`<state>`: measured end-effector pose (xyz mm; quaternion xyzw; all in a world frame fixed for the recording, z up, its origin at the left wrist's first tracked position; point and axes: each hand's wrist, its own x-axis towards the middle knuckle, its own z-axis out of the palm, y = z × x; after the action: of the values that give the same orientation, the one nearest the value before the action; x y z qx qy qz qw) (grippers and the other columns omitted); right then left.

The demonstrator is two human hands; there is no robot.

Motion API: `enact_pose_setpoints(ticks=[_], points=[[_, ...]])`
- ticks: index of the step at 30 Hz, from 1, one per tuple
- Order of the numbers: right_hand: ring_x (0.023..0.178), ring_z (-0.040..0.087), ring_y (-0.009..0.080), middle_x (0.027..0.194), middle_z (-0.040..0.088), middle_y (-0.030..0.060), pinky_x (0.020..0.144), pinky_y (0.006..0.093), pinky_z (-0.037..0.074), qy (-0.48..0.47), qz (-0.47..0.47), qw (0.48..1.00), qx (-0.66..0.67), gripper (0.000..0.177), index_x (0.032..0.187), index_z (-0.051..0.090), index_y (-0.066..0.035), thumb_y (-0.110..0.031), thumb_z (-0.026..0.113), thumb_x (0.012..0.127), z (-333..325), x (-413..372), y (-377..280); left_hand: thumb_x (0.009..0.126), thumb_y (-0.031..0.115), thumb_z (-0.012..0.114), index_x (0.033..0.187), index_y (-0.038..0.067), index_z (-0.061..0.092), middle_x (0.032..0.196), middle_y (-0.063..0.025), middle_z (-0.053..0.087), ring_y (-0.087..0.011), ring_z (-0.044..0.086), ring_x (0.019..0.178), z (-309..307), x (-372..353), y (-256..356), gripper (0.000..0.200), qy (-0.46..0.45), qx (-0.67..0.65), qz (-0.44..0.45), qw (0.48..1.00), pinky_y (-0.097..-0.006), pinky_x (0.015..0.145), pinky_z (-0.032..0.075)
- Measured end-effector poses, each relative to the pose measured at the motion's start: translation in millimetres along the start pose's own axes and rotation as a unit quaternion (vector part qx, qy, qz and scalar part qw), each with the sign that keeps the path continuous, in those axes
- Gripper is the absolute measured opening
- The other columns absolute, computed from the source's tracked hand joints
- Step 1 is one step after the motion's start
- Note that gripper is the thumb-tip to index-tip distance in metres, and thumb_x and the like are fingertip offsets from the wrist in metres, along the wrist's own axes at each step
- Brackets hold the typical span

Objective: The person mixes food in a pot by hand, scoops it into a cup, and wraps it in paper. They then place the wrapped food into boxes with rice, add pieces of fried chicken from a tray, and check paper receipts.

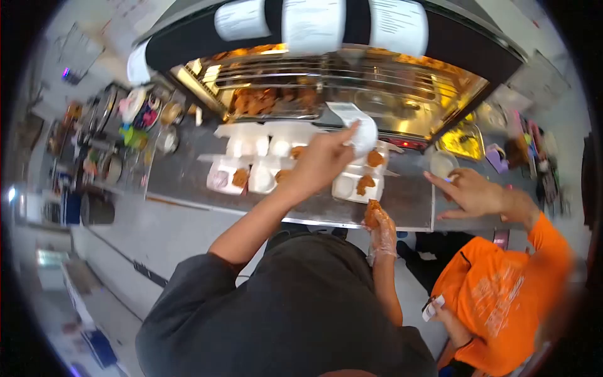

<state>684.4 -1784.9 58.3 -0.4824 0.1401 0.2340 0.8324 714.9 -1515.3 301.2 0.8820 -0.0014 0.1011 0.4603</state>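
My left hand is bare and reaches over the food boxes, its fingers closed on a curled white paper receipt. My right hand, in a clear plastic glove, grips a piece of fried chicken just off the counter's front edge. Beyond it, a white takeaway box lies open with fried chicken pieces inside. To the left stand more open white boxes, each with some chicken; my left forearm partly covers one of them.
A lit glass warming cabinet with trays of fried food stands behind the boxes, receipts hanging from its top. At the right, a co-worker in an orange shirt stretches a hand over the counter, near a round container.
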Motion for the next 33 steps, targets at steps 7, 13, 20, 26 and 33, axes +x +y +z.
enact_pose_setpoints(ticks=[7,13,20,26,33], points=[[0.084,0.068,0.0249,0.107,0.069,0.0143,0.073,0.0358,0.056,-0.072,0.015,0.993,-0.089,0.044,0.125,0.062,0.006,-0.029,0.069,0.098,104,5,-23,0.096,0.009,0.063,0.151,0.01,0.054,0.086,-0.0149,0.074,-0.016,0.066,0.069,-46,-48,-104,0.055,0.06,-0.048,-0.029,0.997,-0.031,0.066,0.053],[0.108,0.065,0.018,0.121,0.068,0.0114,0.094,0.0325,0.052,-0.211,-0.143,0.863,-0.436,0.053,0.136,0.063,0.001,-0.034,0.071,0.097,297,69,-34,0.094,0.003,0.064,0.148,0.004,0.057,0.062,0.0019,0.053,-0.0035,0.046,0.059,-170,-106,-229,0.055,0.191,-0.073,-0.246,0.947,-0.0278,0.053,0.043],[0.097,0.071,0.0291,0.114,0.073,0.0141,0.084,0.0408,0.056,-0.426,-0.024,0.507,-0.749,0.036,0.119,0.069,-0.007,-0.035,0.064,0.097,419,251,130,0.098,-0.001,0.061,0.151,0.006,0.054,0.068,0.0103,0.049,0.0001,0.038,0.064,-247,-166,-302,0.054,0.263,-0.141,-0.212,0.93,-0.0217,0.055,0.034],[0.094,0.072,0.038,0.102,0.075,0.0189,0.082,0.0484,0.056,-0.263,-0.172,0.459,-0.831,0.025,0.098,0.074,-0.008,-0.026,0.057,0.096,430,251,197,0.098,-0.003,0.06,0.15,0.003,0.054,0.074,0.01,0.047,-0.0006,0.036,0.065,-296,-178,-307,0.052,0.22,-0.157,-0.242,0.932,-0.0202,0.057,0.032],[0.094,0.07,0.0447,0.099,0.072,0.0277,0.086,0.0514,0.056,-0.137,-0.158,0.563,-0.799,0.026,0.095,0.073,0.001,-0.023,0.062,0.092,412,225,174,0.098,-0.003,0.062,0.151,0.004,0.054,0.086,0.0059,0.063,0.0008,0.047,0.07,-319,-166,-349,0.055,0.152,-0.131,-0.189,0.961,-0.0191,0.061,0.039]])
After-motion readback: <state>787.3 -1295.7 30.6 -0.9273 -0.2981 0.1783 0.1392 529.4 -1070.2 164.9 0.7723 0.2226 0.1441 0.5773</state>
